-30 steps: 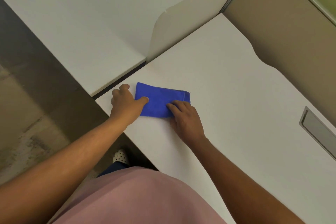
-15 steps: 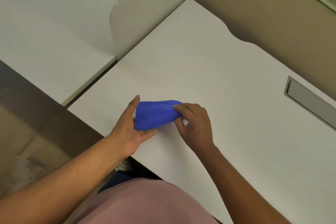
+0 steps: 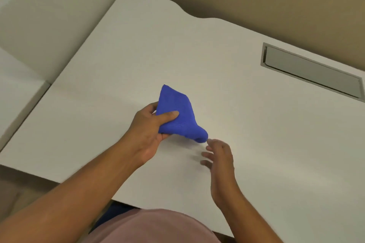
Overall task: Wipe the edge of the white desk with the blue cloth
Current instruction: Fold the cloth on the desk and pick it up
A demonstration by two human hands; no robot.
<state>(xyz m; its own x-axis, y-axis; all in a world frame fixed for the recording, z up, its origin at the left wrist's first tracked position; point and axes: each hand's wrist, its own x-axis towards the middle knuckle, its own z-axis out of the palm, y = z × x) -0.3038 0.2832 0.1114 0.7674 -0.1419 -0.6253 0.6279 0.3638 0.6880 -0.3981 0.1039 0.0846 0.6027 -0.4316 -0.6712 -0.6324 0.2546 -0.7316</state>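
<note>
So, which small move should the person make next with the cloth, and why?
Probably lower the blue cloth to the near edge of the white desk. The left hand holds it bunched above the top, the right hand is open beside it, and no wiping contact shows yet.

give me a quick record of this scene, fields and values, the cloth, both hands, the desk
cloth: blue cloth, bunched and lifted off the surface
left hand: left hand grips the cloth, thumb on top
right hand: right hand open and blurred, just beside the cloth's lower corner, not gripping it
desk: white desk, bare apart from a grey cable hatch
near edge: not being wiped at this moment
</note>
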